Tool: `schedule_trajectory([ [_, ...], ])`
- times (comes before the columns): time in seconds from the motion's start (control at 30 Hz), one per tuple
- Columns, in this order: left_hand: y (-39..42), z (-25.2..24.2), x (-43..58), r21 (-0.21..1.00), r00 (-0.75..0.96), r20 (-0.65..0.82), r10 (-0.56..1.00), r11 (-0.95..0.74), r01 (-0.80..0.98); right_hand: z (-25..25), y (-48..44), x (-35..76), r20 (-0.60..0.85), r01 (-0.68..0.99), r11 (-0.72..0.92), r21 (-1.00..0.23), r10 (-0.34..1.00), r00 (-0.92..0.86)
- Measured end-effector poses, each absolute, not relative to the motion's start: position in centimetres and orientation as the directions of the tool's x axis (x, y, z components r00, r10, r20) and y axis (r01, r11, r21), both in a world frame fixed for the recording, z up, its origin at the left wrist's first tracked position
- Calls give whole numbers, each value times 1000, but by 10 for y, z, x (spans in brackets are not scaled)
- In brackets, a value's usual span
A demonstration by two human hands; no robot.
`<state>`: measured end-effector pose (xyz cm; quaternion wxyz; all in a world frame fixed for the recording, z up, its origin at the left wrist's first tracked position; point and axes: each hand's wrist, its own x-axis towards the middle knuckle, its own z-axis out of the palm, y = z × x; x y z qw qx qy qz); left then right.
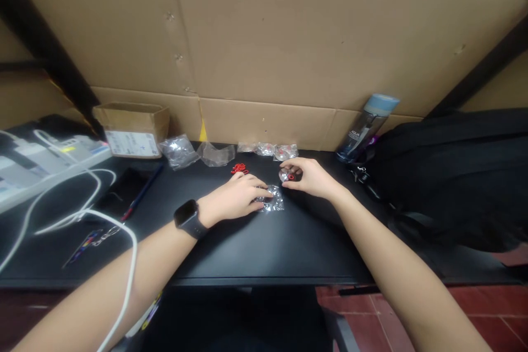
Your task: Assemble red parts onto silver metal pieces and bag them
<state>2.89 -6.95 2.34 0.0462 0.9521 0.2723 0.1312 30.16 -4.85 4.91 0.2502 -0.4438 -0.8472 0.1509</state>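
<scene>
My left hand (236, 197), with a black smartwatch (190, 217) on its wrist, lies over the table with its fingers stretched out. Its fingertips rest on a crinkled clear plastic bag (276, 199). My right hand (309, 176) pinches a small shiny round piece (284, 175) with a red loop (291, 177) on it, just beyond the bag; its exact kind I cannot make out. A small pile of red cord loops (239, 168) sits behind my left hand. Farther back lie small clear packets (286, 152) with bits of red inside.
Clear plastic bags (179, 152) and a cardboard box (132, 129) stand at the back left. A white cable (134, 253) crosses over my left forearm from a power strip (49, 162). On the right are a water bottle (366, 129) and a black bag (449, 176).
</scene>
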Motion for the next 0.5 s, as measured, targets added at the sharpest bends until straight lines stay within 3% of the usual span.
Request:
schedule_trajectory([
  [0.2, -70, 25, 28, 71, 793, 230, 565, -822, 565, 52, -62, 284, 179, 587, 582, -563, 779, -601],
  [0.5, -63, 19, 30, 83, 751, 251, 611, -786, 612, 48, -63, 279, 139, 633, 623, -459, 754, -642],
])
